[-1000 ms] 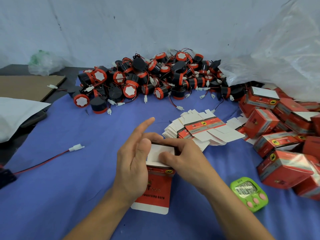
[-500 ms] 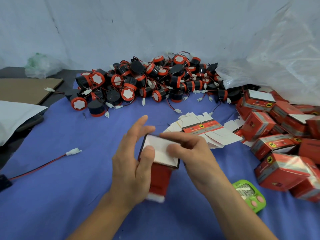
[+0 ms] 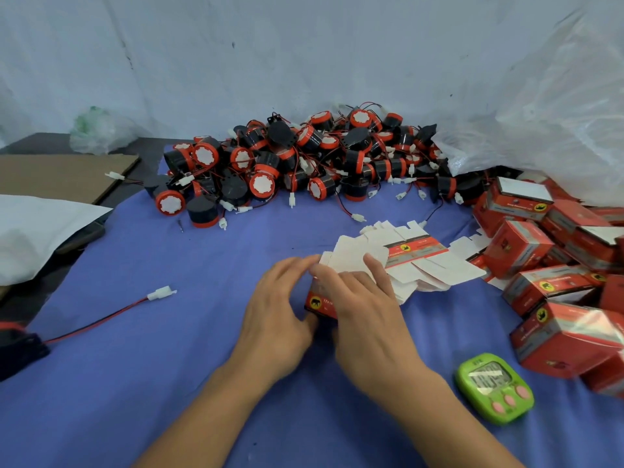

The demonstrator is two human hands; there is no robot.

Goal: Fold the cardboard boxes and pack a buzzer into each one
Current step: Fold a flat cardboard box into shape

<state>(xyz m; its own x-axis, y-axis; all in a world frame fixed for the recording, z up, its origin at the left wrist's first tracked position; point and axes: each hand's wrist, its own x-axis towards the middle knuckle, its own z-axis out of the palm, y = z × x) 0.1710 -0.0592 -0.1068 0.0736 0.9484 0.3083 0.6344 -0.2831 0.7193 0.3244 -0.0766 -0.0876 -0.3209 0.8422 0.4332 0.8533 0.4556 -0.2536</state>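
Both hands are down on the blue cloth (image 3: 135,366), close together near the middle of the table, with one red box (image 3: 319,304) between them. The left hand (image 3: 277,319) grips it: the fingers curve over the top and the thumb sits against the near red face, just beside the yellow badge. The right hand (image 3: 368,319) lies over the box from the other side, fingers fairly straight and spread, pressing flat on the white top. Its thumb is hidden under the palm, so I cannot tell whether it pinches anything. Most of the box is covered; only its left front corner shows.

Just beyond the right fingertips lies the stack of flat box blanks (image 3: 415,261), fanned out, white flaps up, one red strip showing. Behind that, along the wall, sprawls the heap of buzzers (image 3: 304,163) — black drums with red rims, thin wires and white plugs tangled through it. Folded boxes (image 3: 557,265) are piled at the right edge, under a clear plastic bag (image 3: 557,113).

A green timer (image 3: 494,388) rests near the right forearm. At the far left edge sits a loose buzzer (image 3: 17,346), its red-and-black wire running across the cloth to a white connector (image 3: 162,293) — well apart from the hands. A cardboard sheet (image 3: 60,173) lies at the back left.
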